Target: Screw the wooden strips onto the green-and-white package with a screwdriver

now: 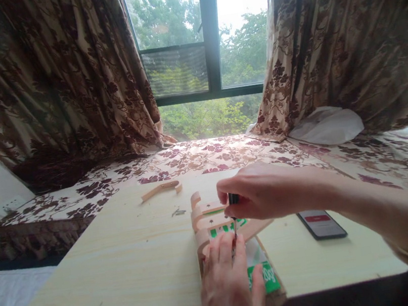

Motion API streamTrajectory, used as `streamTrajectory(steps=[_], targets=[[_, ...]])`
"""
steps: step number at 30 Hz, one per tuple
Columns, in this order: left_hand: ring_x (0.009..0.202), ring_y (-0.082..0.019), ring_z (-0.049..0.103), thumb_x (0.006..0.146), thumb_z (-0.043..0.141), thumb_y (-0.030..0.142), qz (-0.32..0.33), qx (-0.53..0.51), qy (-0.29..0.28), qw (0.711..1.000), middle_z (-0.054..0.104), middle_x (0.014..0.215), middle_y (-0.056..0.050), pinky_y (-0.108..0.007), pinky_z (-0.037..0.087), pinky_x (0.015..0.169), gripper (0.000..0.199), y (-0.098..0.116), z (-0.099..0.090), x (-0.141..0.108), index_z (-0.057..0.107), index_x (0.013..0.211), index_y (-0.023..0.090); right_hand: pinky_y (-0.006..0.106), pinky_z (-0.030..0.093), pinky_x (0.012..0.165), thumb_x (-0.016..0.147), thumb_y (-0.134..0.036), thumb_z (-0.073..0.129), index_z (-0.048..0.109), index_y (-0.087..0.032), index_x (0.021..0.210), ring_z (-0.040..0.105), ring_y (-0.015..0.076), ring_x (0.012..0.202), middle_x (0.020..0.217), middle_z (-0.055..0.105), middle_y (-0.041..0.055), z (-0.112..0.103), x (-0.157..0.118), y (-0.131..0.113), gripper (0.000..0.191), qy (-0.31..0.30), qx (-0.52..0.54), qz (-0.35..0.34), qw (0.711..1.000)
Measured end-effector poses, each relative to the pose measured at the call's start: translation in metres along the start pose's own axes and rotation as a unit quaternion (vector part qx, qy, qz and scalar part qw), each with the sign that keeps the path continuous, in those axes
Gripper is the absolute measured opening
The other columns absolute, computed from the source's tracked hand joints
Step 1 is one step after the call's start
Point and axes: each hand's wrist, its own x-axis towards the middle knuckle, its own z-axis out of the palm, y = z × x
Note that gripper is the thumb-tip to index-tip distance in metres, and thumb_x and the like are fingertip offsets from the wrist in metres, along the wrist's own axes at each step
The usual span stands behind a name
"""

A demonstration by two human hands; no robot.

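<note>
My right hand (258, 191) is wrapped round the dark handle of a screwdriver (233, 199). Its thin metal shaft points down, and the tip ends by the fingertips of my left hand (229, 282). Under those fingers lies the nearest curved wooden hook (257, 228), held down by the hand with the thumb apart; the fingers hide much of it. Several similar pale wooden hooks (214, 220) with dark screw heads or holes lie in a row beyond it. They rest on a cardboard box (277, 296) with green and white print.
A loose wooden hook (160, 190) lies at the table's far left, with a few small screws (178, 212) nearby. Right of the box is a phone (322, 224) with a lit screen. The pale wooden table (130, 276) meets a flower-patterned cloth (208, 155) below the window.
</note>
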Motion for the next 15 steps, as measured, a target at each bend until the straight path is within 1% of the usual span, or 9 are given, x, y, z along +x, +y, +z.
streamTrajectory(steps=[3,6,8,11,13,15], targets=[[0.104,-0.027,0.057,0.077,0.055,0.032,0.008,0.019,0.018,1.000,0.062,0.113,-0.012,-0.038,0.052,0.082,0.044,0.0002,0.0000,0.0010,0.056,0.115,0.009,0.024,0.025,0.053,0.082,-0.021,0.051,0.061,-0.019,0.090,0.043,0.0101,0.058,0.071,0.061,0.0007,-0.0051,-0.0051,0.0002,0.014,-0.013,0.013,-0.032,0.999],[0.104,-0.027,0.056,0.076,0.056,0.032,0.016,0.029,0.028,0.999,0.062,0.113,-0.011,-0.037,0.051,0.082,0.045,-0.0006,0.0017,0.0008,0.057,0.114,0.010,0.024,0.025,0.053,0.084,-0.018,0.047,0.060,-0.018,0.083,0.045,0.0107,0.062,0.072,0.061,0.0014,-0.0061,-0.0060,-0.0011,0.013,-0.026,0.009,-0.029,0.999],[0.104,-0.027,0.056,0.074,0.056,0.032,0.020,0.034,0.036,0.999,0.062,0.112,-0.011,-0.037,0.050,0.081,0.045,-0.0012,0.0033,0.0004,0.057,0.113,0.010,0.024,0.023,0.051,0.086,-0.020,0.046,0.060,-0.018,0.083,0.043,0.0107,0.059,0.069,0.060,0.0014,-0.0035,-0.0041,-0.0019,0.014,-0.021,-0.007,-0.014,1.000],[0.103,-0.027,0.056,0.074,0.057,0.033,0.026,0.041,0.043,0.998,0.062,0.112,-0.011,-0.038,0.049,0.080,0.045,-0.0016,0.0045,0.0001,0.057,0.113,0.009,0.025,0.021,0.049,0.088,-0.024,0.044,0.060,-0.017,0.086,0.041,0.0111,0.056,0.069,0.060,0.0023,0.0009,-0.0010,-0.0014,0.017,0.002,-0.029,0.002,1.000],[0.103,-0.028,0.056,0.074,0.058,0.033,0.030,0.044,0.040,0.998,0.062,0.112,-0.011,-0.038,0.048,0.080,0.046,-0.0015,0.0041,0.0001,0.058,0.113,0.009,0.025,0.020,0.050,0.087,-0.027,0.045,0.060,-0.017,0.089,0.041,0.0113,0.057,0.070,0.061,0.0028,0.0009,-0.0009,-0.0001,0.018,0.006,-0.030,0.001,1.000],[0.103,-0.028,0.055,0.073,0.058,0.033,0.030,0.046,0.036,0.998,0.062,0.112,-0.011,-0.038,0.048,0.081,0.046,-0.0011,0.0030,0.0004,0.057,0.113,0.009,0.024,0.021,0.050,0.085,-0.027,0.048,0.060,-0.018,0.093,0.040,0.0108,0.056,0.069,0.061,0.0016,-0.0019,-0.0025,0.0011,0.017,-0.004,-0.019,-0.013,1.000]])
